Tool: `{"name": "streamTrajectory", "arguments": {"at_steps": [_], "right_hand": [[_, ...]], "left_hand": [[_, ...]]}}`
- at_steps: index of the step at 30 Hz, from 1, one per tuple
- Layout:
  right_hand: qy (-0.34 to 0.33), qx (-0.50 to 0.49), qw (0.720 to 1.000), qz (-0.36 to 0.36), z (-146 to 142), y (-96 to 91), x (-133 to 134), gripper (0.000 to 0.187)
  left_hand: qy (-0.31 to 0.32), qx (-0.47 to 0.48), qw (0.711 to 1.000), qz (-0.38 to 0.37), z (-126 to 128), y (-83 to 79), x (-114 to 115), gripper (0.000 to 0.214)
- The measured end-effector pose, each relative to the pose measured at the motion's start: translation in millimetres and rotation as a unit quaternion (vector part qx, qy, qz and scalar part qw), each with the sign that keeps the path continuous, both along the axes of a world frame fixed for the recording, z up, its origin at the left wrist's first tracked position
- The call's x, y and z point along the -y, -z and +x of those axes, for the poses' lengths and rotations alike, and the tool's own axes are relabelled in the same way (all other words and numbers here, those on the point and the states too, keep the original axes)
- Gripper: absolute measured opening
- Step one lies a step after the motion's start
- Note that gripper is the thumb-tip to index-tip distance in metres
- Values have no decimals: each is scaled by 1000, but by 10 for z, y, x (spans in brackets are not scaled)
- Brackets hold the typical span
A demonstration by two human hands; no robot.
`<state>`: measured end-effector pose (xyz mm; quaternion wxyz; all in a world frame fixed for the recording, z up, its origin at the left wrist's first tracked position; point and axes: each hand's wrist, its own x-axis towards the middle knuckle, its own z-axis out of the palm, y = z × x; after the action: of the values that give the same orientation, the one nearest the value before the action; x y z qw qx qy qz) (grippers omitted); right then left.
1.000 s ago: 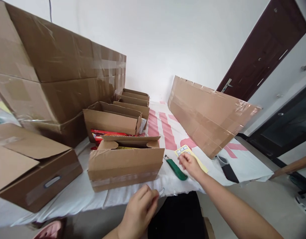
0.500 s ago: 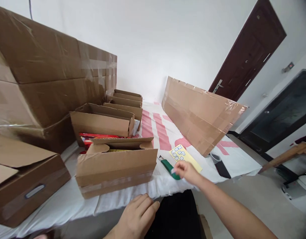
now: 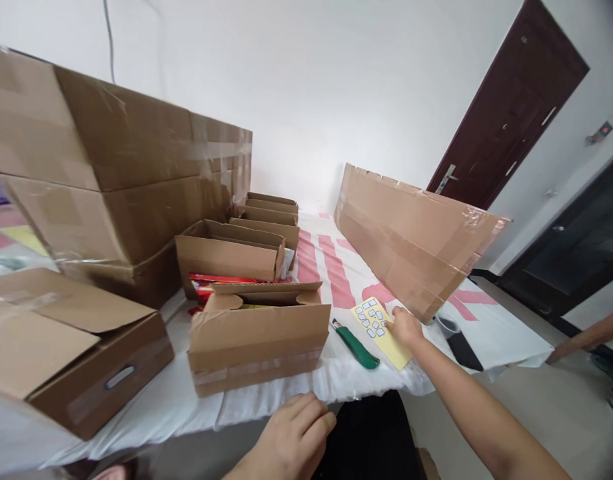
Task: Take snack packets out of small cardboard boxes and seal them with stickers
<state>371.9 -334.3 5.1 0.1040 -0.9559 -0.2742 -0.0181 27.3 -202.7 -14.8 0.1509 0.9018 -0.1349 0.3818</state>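
My right hand (image 3: 407, 328) reaches over the right edge of a yellow sheet of blue-edged labels (image 3: 381, 331). Its thumb tip touches the sheet near a label, and the index finger is apart from it. A green utility knife (image 3: 357, 347) lies left of the sheet. My left hand (image 3: 299, 430) is loosely closed just below the table's front edge, fingers curled together, with no object visible in it. Behind it stands an open cardboard box (image 3: 259, 350), its flaps raised and something yellow inside.
Several open boxes (image 3: 229, 257) line up behind, with red packages (image 3: 221, 280) between. Large taped cartons (image 3: 151, 160) are stacked at left, beside a smaller box (image 3: 101, 387). A cardboard panel (image 3: 411, 240) stands at right. A tape roll (image 3: 447, 325) and black phone-like slab (image 3: 465, 351) lie near.
My right hand has moved from over the knife handle to the sheet's right edge, uncovering the knife. The view has shifted slightly left. My left hand stays curled.
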Motion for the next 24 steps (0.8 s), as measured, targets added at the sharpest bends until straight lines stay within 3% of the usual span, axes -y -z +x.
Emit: {"name": "streamTrajectory", "arguments": {"at_steps": [4, 8, 11, 13, 15, 17, 20, 22, 24], "right_hand": [[-71, 48, 994, 71, -154, -137, -52, 21], [-189, 43, 971, 138, -647, -171, -203, 25], [-304, -4, 937, 171, -1131, -158, -301, 39], [-360, -62, 912, 187, -1397, -154, -354, 58], [-375, -120, 899, 193, -1580, -143, -412, 77], [-376, -164, 890, 198, -1682, -115, -475, 89], [-379, -198, 877, 219, -1732, -72, -562, 89], [-373, -180, 873, 258, -1728, -119, -602, 78], [-358, -127, 866, 325, -1716, -290, -646, 60]], "left_hand": [[-41, 25, 999, -2, -63, -99, -84, 23], [-111, 99, 989, 9, -209, -261, -203, 27], [-250, 198, 947, -16, -341, -423, -376, 34], [-347, 225, 906, -95, -415, -515, -541, 36], [-400, 198, 870, -209, -474, -559, -719, 42], [-397, 134, 840, -344, -516, -537, -875, 57], [-331, 34, 801, -498, -548, -408, -1020, 73], [-291, 14, 802, -522, -556, -308, -1061, 77], [-263, 39, 827, -495, -569, -237, -1077, 68]]}}
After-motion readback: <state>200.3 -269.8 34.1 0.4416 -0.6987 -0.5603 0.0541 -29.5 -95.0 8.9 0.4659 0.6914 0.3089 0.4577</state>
